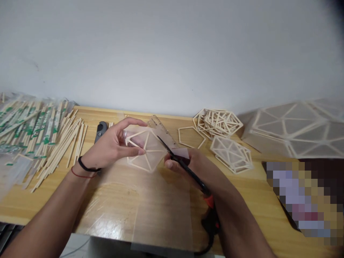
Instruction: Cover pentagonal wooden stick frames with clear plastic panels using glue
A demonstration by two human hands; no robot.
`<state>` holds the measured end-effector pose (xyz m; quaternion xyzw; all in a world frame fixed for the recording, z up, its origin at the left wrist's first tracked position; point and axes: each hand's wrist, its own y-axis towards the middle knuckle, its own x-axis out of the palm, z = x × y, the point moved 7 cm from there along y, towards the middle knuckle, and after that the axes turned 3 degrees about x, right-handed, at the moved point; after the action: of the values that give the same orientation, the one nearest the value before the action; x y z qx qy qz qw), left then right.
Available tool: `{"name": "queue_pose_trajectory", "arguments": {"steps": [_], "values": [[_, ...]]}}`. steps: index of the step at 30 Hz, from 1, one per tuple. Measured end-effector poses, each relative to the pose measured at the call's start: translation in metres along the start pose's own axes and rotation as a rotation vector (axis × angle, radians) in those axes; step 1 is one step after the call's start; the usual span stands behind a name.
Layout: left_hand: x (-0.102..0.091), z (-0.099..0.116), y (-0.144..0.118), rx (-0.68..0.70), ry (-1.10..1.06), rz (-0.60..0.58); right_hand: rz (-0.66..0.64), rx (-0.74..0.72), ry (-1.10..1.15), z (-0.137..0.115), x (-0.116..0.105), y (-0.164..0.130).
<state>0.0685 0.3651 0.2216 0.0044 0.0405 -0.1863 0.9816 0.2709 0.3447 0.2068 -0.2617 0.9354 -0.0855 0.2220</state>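
Observation:
My left hand [115, 145] pinches a small many-sided panel [157, 156] made of thin wooden sticks with translucent film over it, thumb on the front face. Its spokes meet near the middle. In my right hand [185, 163] is a slim black corded tool [189, 172] with a red collar, lying across the hand like a pen. The tool's thin dark tip reaches the panel's upper right edge. A pale scrap of film [181, 153] shows by the right fingers. Below the panel, a sheet of clear film [163, 215] hangs over the table's front edge.
Wrapped chopsticks [34, 122] and loose sticks [63, 150] lie left, with a grey-handled cutter [101, 129]. A clear ruler [162, 130] lies behind my hands. Right are stick frames [219, 122], film-covered panels [232, 156], a large film-covered structure [292, 125] and a pixelated device [303, 200].

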Motion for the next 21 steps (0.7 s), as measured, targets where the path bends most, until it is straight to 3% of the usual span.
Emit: {"name": "queue_pose_trajectory", "arguments": {"steps": [7, 11, 21], "values": [[-0.0007, 0.0019, -0.0001, 0.025, 0.047, 0.019, 0.011, 0.046, -0.004, 0.0013, -0.0011, 0.0003], [0.0002, 0.0061, -0.0007, 0.085, 0.051, 0.010, -0.003, 0.028, 0.011, 0.0000, -0.0011, -0.0009], [0.0064, 0.0026, -0.0027, 0.077, 0.004, -0.048, -0.038, -0.041, 0.084, 0.0003, 0.0049, 0.0008]]}}
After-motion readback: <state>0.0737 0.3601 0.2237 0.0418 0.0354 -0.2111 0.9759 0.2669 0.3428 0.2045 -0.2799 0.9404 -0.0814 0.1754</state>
